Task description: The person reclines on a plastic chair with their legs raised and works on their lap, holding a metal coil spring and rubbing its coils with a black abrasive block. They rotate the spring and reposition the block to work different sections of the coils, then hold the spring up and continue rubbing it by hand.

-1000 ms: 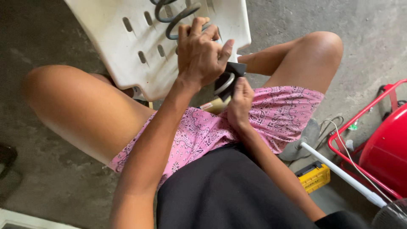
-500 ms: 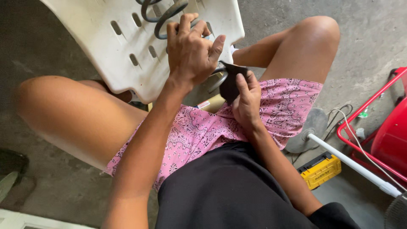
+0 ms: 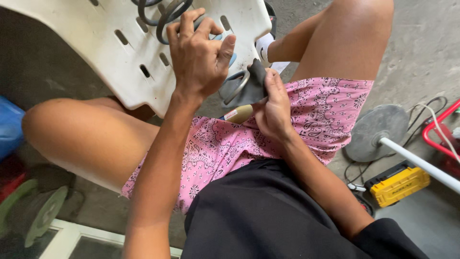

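I sit with a white slotted plastic chair seat (image 3: pixel 100 52) propped between my knees. My left hand (image 3: pixel 199 57) grips a dark metal coil spring (image 3: pixel 165 14) against the seat, fingers curled over the coil. My right hand (image 3: pixel 273 108) pinches a piece of dark cloth (image 3: pixel 249 86) wrapped around the spring's lower metal loop (image 3: pixel 237 86) at the seat's edge. A tan wooden handle (image 3: pixel 238 114) lies on my lap just under the cloth, on my pink patterned shorts (image 3: pixel 230 144).
On the concrete floor to the right stand a round grey base with a white pole (image 3: pixel 378 132), a yellow boxy tool part (image 3: pixel 397 182), cables and a red frame (image 3: pixel 443 127). A blue object (image 3: pixel 9 124) and a green disc (image 3: pixel 36 211) lie at the left.
The view has closed in on the hands. My right hand has shifted the dark cloth up against the spring's lower loop. My left hand keeps its grip on the coil.
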